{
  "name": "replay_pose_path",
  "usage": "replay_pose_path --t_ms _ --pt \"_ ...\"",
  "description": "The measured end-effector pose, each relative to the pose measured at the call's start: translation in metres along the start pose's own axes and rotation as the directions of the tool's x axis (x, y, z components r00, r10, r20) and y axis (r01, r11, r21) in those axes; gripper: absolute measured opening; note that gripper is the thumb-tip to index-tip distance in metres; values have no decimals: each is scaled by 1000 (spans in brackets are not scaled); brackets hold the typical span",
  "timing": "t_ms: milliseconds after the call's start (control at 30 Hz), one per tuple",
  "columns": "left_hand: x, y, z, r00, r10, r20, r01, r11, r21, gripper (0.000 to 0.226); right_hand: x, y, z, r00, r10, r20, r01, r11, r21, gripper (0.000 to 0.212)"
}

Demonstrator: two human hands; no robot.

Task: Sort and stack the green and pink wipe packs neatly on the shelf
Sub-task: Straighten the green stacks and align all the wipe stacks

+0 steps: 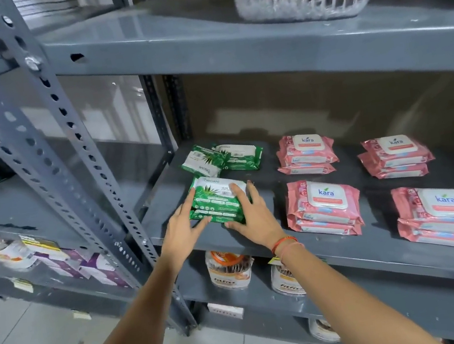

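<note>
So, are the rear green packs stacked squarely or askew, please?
Askew: the left rear green pack lies tilted, overlapping the right rear green pack, their edges not aligned.
</note>
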State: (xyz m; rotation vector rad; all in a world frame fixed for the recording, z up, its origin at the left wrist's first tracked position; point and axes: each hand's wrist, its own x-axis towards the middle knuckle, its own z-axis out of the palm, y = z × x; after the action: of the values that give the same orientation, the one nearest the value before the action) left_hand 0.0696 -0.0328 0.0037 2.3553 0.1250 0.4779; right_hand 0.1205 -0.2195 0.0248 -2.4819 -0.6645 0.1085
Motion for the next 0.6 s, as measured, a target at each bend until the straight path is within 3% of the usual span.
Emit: replay_pose_path --t_ms 167,267,433,600 --pt "-16 -14 -4 990 -140 4 139 989 56 116 14 -10 -30 990 28 -138 -20 998 62 92" --pt "-22 -27 -5 986 -147 82 123 962 245 119 42 -19 -49 974 65 -217 -82 994 -69 81" --pt "-24 -29 2 980 -84 181 -27 844 535 116 100 -41 -66 989 75 -127 -90 989 -116 63" --pt "-26 -28 2 980 -77 184 -42 824 565 118 143 -47 -52 999 31 23 -24 964 -265 62"
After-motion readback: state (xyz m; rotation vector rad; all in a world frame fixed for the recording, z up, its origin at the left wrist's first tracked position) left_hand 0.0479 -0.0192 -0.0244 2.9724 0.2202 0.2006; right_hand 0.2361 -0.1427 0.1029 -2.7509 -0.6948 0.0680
